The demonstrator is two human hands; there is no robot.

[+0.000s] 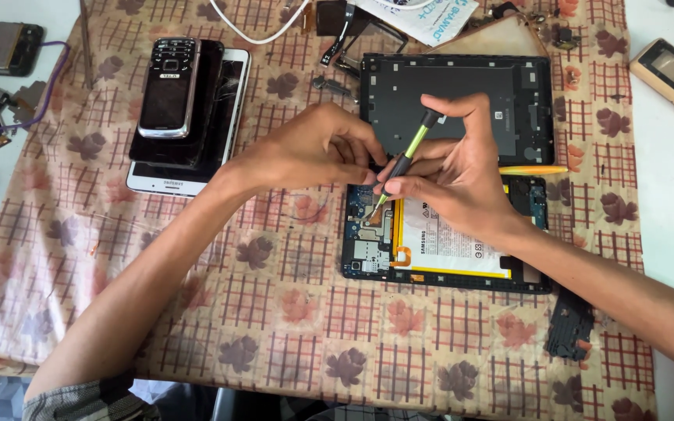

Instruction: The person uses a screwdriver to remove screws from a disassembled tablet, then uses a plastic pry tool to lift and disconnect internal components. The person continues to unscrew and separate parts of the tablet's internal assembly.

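Note:
An opened tablet [368,253] lies on the patterned cloth, its circuit board and white battery [450,249] exposed. My right hand [454,168] grips a green and black screwdriver [409,156], tip down on the board near the tablet's upper left corner. My left hand [317,148] rests beside it, fingertips touching the screwdriver's lower shaft near the tablet's top edge. The tablet's black back cover [524,86] lies just behind, partly hidden by my right hand.
A stack of phones [177,109] sits at the back left on a white tablet. A yellow pry tool [532,169] lies between cover and tablet. A black plastic part [569,323] lies at the right front. Another phone [672,74] and loose parts lie off the cloth.

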